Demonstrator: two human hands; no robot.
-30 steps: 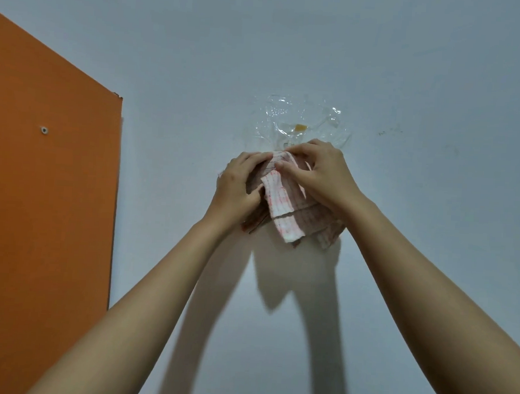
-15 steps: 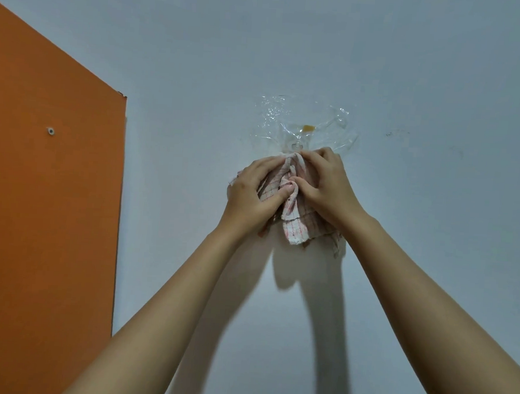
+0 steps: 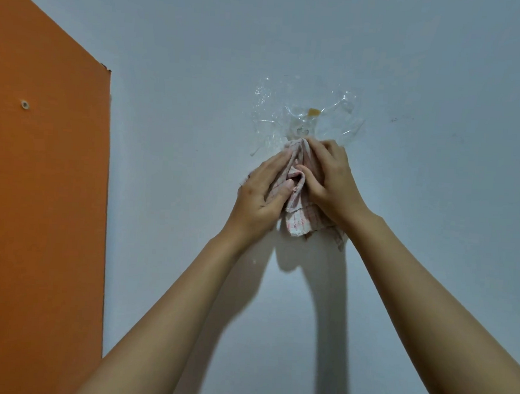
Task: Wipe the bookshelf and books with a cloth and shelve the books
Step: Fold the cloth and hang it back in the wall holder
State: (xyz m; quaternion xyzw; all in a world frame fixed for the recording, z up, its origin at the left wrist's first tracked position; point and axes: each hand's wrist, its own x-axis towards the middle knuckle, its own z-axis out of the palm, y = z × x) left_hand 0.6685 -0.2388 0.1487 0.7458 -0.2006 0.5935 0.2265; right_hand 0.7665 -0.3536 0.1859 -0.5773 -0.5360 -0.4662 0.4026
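Observation:
A pink-and-white checked cloth [image 3: 296,222] is bunched against the pale wall [image 3: 443,71], its top edge touching a clear hook [image 3: 302,129] held on by transparent tape. My left hand [image 3: 261,197] grips the cloth from the left, thumb pressed into its folds. My right hand [image 3: 334,183] holds it from the right, fingers reaching up to the hook. The cloth's lower end hangs free below both hands. No bookshelf shelves or books are in view.
An orange panel [image 3: 38,213] with a small screw head [image 3: 24,104] fills the left side, its edge running down beside the wall. Crinkled clear tape [image 3: 343,110] with a small yellow patch spreads around the hook.
Both hands have pushed the cloth's top up to the hook and closed tighter around it; the cloth is more bunched than a second ago.

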